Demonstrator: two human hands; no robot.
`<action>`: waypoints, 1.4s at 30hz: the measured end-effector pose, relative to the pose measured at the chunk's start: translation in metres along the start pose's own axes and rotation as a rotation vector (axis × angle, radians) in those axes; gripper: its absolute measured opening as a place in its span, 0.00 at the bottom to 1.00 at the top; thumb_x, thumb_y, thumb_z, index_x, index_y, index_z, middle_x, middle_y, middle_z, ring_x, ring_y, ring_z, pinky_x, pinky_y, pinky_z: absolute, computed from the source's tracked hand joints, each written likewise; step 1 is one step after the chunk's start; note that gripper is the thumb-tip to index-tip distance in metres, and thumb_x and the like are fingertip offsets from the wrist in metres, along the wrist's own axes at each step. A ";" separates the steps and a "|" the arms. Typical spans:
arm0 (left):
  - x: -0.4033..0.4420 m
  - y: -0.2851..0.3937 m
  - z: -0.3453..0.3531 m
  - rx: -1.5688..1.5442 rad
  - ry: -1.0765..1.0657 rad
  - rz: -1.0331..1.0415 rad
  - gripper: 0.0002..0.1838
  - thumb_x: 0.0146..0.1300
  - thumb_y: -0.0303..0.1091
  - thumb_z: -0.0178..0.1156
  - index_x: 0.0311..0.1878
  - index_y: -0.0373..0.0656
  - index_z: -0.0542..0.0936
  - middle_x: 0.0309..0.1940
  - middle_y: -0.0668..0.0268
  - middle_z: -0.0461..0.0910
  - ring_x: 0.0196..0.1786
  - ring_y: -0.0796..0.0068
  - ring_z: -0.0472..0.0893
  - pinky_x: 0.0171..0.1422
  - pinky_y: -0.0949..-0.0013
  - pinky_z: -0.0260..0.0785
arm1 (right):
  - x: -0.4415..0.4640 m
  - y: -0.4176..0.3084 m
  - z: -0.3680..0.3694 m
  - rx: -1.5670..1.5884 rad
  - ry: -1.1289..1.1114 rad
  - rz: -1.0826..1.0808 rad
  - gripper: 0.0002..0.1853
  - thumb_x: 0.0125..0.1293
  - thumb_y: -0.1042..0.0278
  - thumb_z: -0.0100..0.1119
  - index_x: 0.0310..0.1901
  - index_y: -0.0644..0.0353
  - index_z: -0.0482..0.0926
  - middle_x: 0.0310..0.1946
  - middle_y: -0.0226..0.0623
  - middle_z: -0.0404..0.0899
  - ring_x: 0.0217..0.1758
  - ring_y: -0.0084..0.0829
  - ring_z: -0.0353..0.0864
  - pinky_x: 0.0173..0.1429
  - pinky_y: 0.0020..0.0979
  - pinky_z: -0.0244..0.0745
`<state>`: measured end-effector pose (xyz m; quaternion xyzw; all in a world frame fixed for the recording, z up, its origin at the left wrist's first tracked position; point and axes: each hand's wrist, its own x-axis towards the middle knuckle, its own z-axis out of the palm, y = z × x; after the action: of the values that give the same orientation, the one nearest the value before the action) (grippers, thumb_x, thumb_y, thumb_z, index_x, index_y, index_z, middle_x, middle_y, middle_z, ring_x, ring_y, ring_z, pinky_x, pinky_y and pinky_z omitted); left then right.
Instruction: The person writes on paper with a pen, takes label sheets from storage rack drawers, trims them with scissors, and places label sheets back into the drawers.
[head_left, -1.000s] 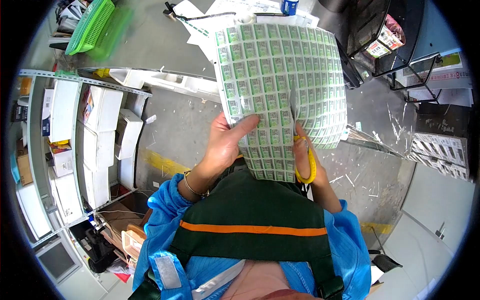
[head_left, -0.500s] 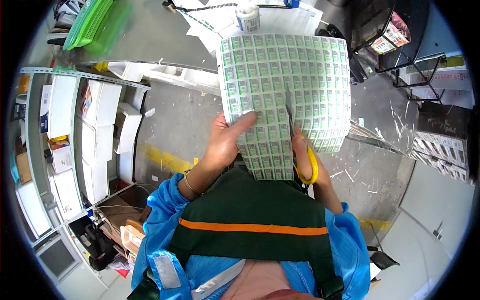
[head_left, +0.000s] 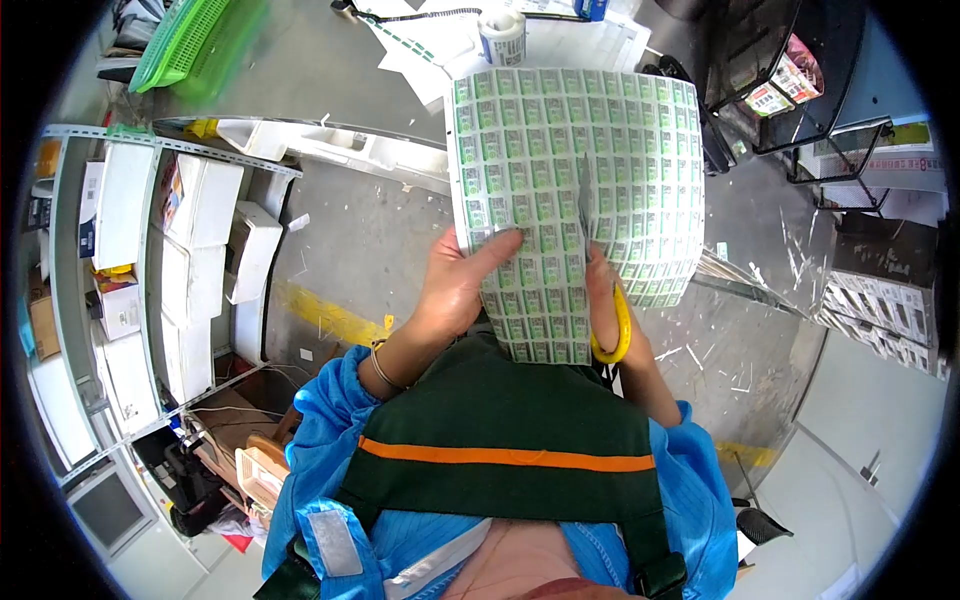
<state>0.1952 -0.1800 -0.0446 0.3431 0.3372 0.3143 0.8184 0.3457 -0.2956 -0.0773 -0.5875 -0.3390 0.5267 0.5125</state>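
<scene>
A large sheet of small green and white labels (head_left: 540, 150) is held up in front of my apron, with a slit running up from its lower edge. My left hand (head_left: 457, 280) grips the sheet's left edge, thumb on top and fingers behind. In my right hand (head_left: 612, 310) are scissors with yellow handles (head_left: 625, 330), their blade lying along the slit near the middle of the sheet. Right of the slit the sheet bulges and curves away. The lower blade and most of my right fingers are hidden.
Beyond the sheet, a grey table (head_left: 330, 80) bears papers, a roll of labels (head_left: 502, 38) and a green basket (head_left: 185, 50). Shelves with white bins (head_left: 200, 210) stand at the left. A black wire rack (head_left: 770, 90) is at the upper right. Paper scraps litter the floor (head_left: 700, 350).
The sheet has shifted slightly right and down in view and looks flatter. The scissors' blade reaches further up. The label roll now shows beyond the sheet's top edge. Both hands keep their grip.
</scene>
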 end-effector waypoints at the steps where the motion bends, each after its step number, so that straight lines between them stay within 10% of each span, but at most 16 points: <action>1: 0.000 0.001 0.001 -0.006 -0.005 -0.001 0.13 0.60 0.23 0.57 0.49 0.39 0.76 0.44 0.63 0.79 0.44 0.75 0.79 0.49 0.69 0.72 | 0.000 0.000 -0.001 -0.001 -0.005 -0.001 0.28 0.70 0.50 0.34 0.57 0.70 0.65 0.51 0.54 0.71 0.56 0.42 0.68 0.60 0.34 0.59; 22: 0.002 0.004 0.005 0.020 0.012 0.040 0.13 0.59 0.21 0.57 0.48 0.40 0.75 0.42 0.64 0.80 0.41 0.75 0.79 0.46 0.69 0.74 | 0.012 -0.024 -0.002 -0.031 0.008 -0.174 0.22 0.69 0.57 0.39 0.52 0.70 0.68 0.38 0.54 0.76 0.44 0.40 0.75 0.50 0.36 0.66; 39: -0.001 0.008 0.006 0.116 -0.057 0.071 0.13 0.59 0.23 0.58 0.49 0.40 0.76 0.44 0.64 0.80 0.44 0.76 0.79 0.48 0.70 0.72 | 0.022 -0.006 -0.014 -0.125 0.063 -0.092 0.27 0.69 0.56 0.44 0.58 0.75 0.62 0.47 0.52 0.71 0.51 0.35 0.70 0.54 0.31 0.65; 42: -0.002 0.009 0.007 0.122 -0.069 0.079 0.13 0.59 0.23 0.58 0.48 0.39 0.76 0.43 0.64 0.80 0.43 0.77 0.79 0.47 0.72 0.72 | 0.027 -0.003 -0.013 -0.212 0.114 -0.143 0.35 0.67 0.43 0.36 0.58 0.72 0.62 0.47 0.49 0.72 0.48 0.33 0.71 0.51 0.30 0.65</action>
<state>0.1971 -0.1789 -0.0326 0.4162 0.3136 0.3131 0.7940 0.3645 -0.2730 -0.0826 -0.6417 -0.4042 0.4157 0.5021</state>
